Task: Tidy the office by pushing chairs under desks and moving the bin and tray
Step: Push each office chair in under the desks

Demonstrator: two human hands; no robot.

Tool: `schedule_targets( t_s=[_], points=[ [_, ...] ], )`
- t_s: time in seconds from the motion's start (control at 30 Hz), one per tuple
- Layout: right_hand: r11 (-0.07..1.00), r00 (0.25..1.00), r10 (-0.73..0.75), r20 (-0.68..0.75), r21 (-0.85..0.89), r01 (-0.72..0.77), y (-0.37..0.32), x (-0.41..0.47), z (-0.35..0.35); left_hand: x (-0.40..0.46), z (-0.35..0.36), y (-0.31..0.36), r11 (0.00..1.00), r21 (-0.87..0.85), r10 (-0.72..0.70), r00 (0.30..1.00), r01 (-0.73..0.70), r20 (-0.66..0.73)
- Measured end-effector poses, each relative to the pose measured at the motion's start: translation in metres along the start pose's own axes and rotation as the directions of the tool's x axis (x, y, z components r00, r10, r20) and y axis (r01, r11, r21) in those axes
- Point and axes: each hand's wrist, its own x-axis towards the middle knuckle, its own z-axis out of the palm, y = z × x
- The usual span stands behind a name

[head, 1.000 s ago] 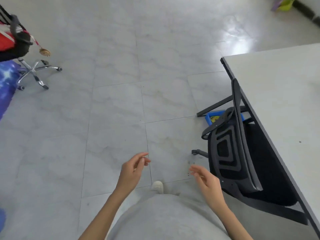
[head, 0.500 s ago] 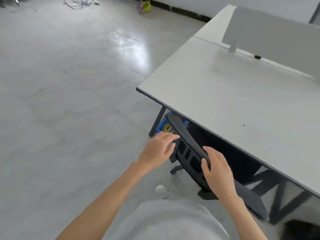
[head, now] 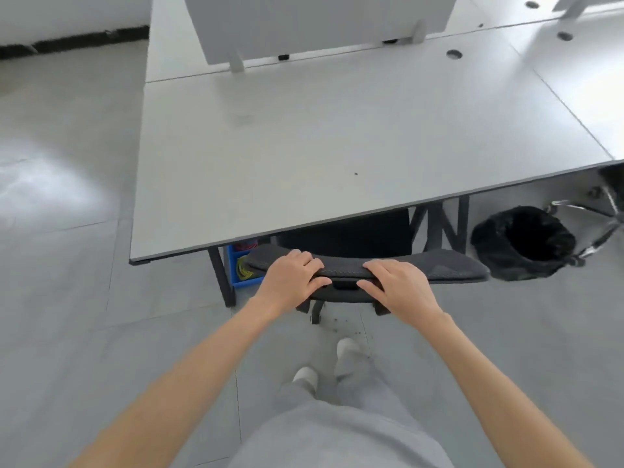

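— Where's the chair (head: pixel 449 267) from where you stand?

— Low in the middle of the frame, its seat tucked under the front edge of the grey desk (head: pixel 337 136). Only the top of the dark backrest sticks out, running left to right just below the desk's lip.

— And the hands?

— Both on that top edge. The left hand (head: pixel 290 282) is clasped over it, fingers curled across the top and thumb underneath at the front. The right hand (head: pixel 398 288) sits just beside it, gripping the same way (2 hands, close together, not touching).

— The bin?

— A black bin (head: pixel 523 244) lined with a dark bag stands on the floor at the right of the frame, just past the backrest's right end. Beside it, at the far right edge, are the chrome legs of another chair (head: pixel 604 214).

— Anything under the desk?

— A blue tray (head: pixel 246 282) at the lower left of the desk, by the black desk leg (head: pixel 223 282), with something yellow inside; I can't tell what.
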Motion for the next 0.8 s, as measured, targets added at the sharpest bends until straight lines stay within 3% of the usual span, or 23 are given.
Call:
schedule_targets(
  t_s=[0.17,0.3,0.47,0.7,0.8],
  points=[
    [0.980,0.981,0.175,-0.077,-0.077,-0.181,0.045,-0.029,-0.003,-0.003,0.013,0.009,0.999,0.035,0.008,0.993,-0.004,-0.114],
    [0.971,0.966,0.219,-0.139,-0.066,-0.230,0.075,-0.039,-0.001,-0.001,0.020,0.021,0.998,0.063,0.000,0.990,0.009,-0.142],
    [0.976,0.974,0.179,-0.136,-0.096,-0.193,0.103,-0.031,-0.008,0.001,0.035,0.048,0.982,0.151,-0.085,0.983,0.110,-0.162],
    [0.987,0.997,-0.050,-0.059,-0.153,0.041,0.172,-0.017,-0.027,0.021,0.044,0.094,0.952,0.158,-0.214,0.937,0.264,-0.277],
    [0.988,0.996,-0.079,-0.028,-0.135,0.074,0.197,-0.011,-0.037,0.032,0.053,0.123,0.926,0.146,-0.289,0.903,0.348,-0.318]
  ],
)
